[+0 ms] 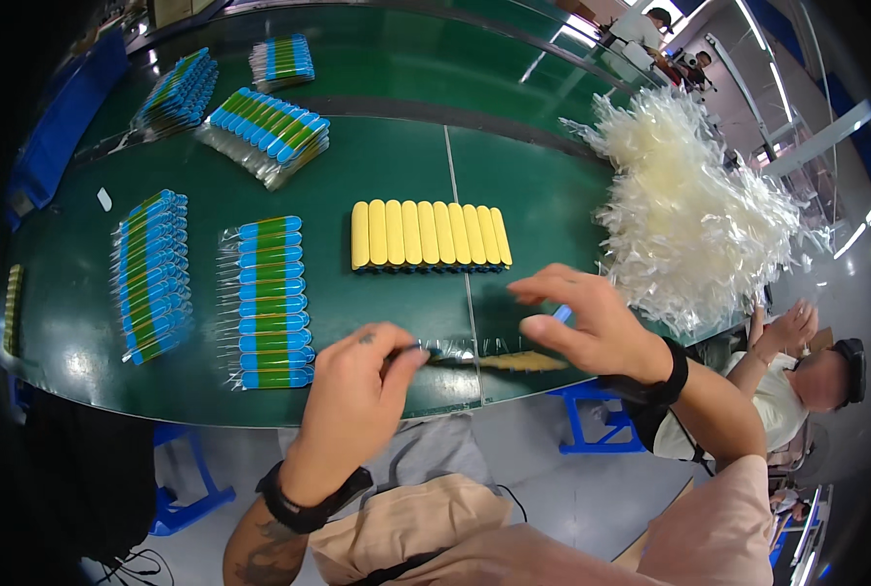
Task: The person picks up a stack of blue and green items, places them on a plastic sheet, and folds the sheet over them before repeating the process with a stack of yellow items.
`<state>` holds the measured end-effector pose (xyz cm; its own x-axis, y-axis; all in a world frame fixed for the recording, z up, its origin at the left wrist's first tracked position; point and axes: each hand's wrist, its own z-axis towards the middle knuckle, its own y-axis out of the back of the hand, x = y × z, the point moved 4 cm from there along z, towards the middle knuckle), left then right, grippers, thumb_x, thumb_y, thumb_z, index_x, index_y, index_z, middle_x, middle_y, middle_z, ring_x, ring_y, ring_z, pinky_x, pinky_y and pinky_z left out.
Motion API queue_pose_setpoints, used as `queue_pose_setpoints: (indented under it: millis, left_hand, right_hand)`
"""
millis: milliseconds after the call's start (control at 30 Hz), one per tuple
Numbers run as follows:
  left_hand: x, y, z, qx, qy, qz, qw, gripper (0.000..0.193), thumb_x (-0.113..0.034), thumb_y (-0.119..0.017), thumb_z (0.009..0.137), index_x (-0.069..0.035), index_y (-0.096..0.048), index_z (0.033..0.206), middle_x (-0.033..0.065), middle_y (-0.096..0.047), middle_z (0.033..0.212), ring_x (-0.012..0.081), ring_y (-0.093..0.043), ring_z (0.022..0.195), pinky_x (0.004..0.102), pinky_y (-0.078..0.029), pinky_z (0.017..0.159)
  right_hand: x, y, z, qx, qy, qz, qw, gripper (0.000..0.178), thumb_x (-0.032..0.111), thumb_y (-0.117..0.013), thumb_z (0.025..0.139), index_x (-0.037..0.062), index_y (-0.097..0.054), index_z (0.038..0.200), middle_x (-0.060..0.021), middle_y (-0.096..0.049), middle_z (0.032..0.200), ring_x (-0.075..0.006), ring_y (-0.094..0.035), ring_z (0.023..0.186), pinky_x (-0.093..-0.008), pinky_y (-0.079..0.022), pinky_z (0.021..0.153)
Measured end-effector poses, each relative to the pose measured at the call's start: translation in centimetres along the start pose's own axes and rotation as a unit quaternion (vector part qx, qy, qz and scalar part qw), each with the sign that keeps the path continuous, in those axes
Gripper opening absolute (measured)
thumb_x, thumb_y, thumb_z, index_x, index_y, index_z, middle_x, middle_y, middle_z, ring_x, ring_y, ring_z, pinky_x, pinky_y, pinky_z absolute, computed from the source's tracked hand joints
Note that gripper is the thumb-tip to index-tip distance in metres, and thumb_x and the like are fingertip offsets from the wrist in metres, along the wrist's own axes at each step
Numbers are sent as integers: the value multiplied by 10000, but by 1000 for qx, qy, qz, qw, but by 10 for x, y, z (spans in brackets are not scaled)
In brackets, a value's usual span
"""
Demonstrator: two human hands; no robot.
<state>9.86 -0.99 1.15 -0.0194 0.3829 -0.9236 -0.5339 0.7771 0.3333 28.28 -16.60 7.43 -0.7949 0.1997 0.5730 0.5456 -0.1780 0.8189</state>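
my left hand [359, 393]: thumb pressed to curled forefinger, closed on the dark near end of a blurred strip [521, 362]. the strip lies across in front of me, close over the near edge of the green table [377, 156]; its far part is tan and reaches below my right hand [597, 324]. clear film shows along its upper side. motion blur hides the detail.

my right hand: half open, thumb and forefinger parted, both pointing left. a small blue piece [562, 313] shows in the gap; i cannot tell whether the other fingers grip it. i cannot tell whether this hand touches the strip.

beyond my hands, mid-table: a row of yellow round-ended boards [431, 234], side by side, with dark edges showing beneath.

left of my left hand: a column of blue and green wrapped pieces [271, 303], laid crosswise. farther left, a second, slanting column [152, 278]. three more bundles lie toward the far left, the nearest of these [269, 134] fanned over clear wrap.

right, past my right hand: a large loose heap of clear sleeves [694, 210]. a co-worker [797, 381] in a dark cap sits at the right.
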Motion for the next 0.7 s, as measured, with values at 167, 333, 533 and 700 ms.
queue_pose_setpoints:
  millis: [167, 333, 533, 700]
  left_hand:
    - [10, 1, -1, -25, 40, -23, 999, 107, -64, -662, 908, 37, -631, 889, 166, -625, 682, 254, -621, 585, 336, -471, 569]
    - [13, 3, -2, -30, 39, -24, 999, 117, -66, -639, 926, 29, -613, 863, 172, -619, 671, 258, -597, 555, 353, -439, 531]
    - [8, 6, 0, -37, 28, -17, 999, 139, -82, -627, 934, 21, -602, 845, 170, -605, 662, 264, -573, 548, 366, -423, 528]
    - [11, 5, -4, -17, 15, -32, 999, 130, -75, -628, 931, 18, -595, 846, 109, -569, 627, 179, -503, 547, 323, -390, 515]
  right_hand:
    - [47, -38, 51, 178, -22, -4, 984, 359, 273, -726, 849, -14, -658, 1053, -191, -679, 885, -352, -672, 836, -418, -522, 721]
    - [50, -63, 76, 212, 21, -29, 977, 235, 191, -702, 853, -43, -677, 853, -214, -644, 704, -396, -658, 770, -452, -512, 692]
    - [49, -61, 80, 241, 1, 9, 971, 230, 188, -707, 857, -40, -679, 873, -208, -618, 667, -386, -626, 678, -461, -479, 637]
    - [46, -63, 76, 258, -13, 39, 965, 258, 216, -723, 848, -39, -687, 844, -207, -620, 671, -369, -622, 664, -455, -473, 624]
